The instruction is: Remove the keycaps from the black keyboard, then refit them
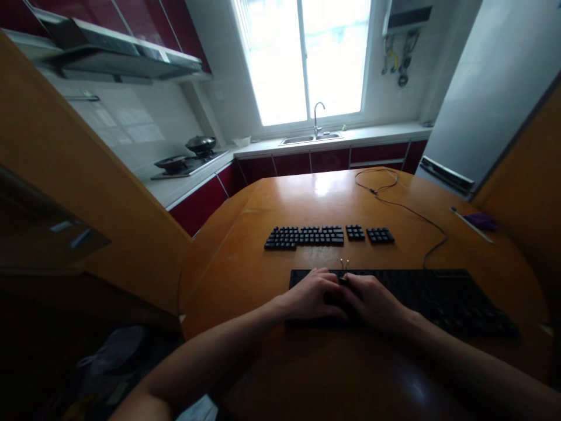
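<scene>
The keyboard (438, 298), a flat black matte slab, lies on the glossy wooden table (245, 275) with its long axis running left to right. Both hands rest on its left end. The left hand (313, 292) and right hand (372, 298) are about equally near, with curled fingers meeting at its far edge. Whether they pinch anything I cannot tell. Just beyond that edge, two small pale-tipped prongs (344, 262) stick up. Further beyond the keyboard, loose black keycaps (307, 236) lie in neat rows parallel to it. A thin cable (407, 207) snakes from its far right corner.
</scene>
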{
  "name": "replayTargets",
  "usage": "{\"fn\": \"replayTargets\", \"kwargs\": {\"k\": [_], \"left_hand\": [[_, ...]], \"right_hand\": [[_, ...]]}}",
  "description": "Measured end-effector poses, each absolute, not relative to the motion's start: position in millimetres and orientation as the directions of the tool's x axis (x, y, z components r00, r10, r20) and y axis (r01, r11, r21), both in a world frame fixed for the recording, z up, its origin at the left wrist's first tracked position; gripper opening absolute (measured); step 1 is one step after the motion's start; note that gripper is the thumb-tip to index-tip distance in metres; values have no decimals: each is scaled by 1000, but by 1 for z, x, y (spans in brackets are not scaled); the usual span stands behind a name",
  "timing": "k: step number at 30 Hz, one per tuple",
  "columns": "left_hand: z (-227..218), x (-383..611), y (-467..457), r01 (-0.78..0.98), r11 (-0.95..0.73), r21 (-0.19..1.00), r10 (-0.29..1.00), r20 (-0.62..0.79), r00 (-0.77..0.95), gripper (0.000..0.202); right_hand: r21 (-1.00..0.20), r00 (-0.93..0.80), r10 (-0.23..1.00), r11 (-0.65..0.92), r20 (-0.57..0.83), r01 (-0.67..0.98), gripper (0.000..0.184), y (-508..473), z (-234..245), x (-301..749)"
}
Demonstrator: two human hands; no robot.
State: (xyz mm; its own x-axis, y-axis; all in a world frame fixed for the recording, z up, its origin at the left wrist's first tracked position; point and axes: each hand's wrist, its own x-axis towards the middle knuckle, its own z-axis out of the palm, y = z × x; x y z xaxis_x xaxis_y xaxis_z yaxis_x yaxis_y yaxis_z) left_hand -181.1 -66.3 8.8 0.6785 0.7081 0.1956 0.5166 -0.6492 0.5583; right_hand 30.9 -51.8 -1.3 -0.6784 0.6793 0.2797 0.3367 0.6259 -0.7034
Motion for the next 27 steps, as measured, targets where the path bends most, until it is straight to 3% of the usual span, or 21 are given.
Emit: {"fn": "replayTargets", "kwargs": {"k": [6, 10, 12, 15, 21, 24, 27], "left_hand": [[6, -181, -66, 477, -622, 621, 733, 246, 635, 23], [6, -179, -67, 569, -525, 633, 845, 310, 436, 30], [7, -178, -67, 621, -525, 582, 851, 348, 393, 31], [9, -177, -67, 655, -608, 448, 792, 394, 466, 23], [13, -178, -70, 706, -676, 210, 708, 452, 543, 25], [13, -179, -70, 711, -684, 163, 683, 486, 545, 24], [13, -180, -70, 691, -696, 195, 675, 506, 536, 22]], "right_hand": [[-764, -546, 797, 514, 257, 391, 24, -51, 0, 28], [-793, -426, 874, 425, 234, 437, 24, -50, 4, 27], [-836, -396, 895, 370, 204, 406, 24, -48, 4, 26], [-893, -373, 911, 307, 176, 328, 25, -45, 2, 24], [-890, -315, 912, 356, 265, 284, 26, -42, 1, 22], [-891, -312, 903, 379, 297, 250, 27, -43, 3, 21], [-902, -309, 908, 362, 284, 234, 28, -44, 2, 20]]}}
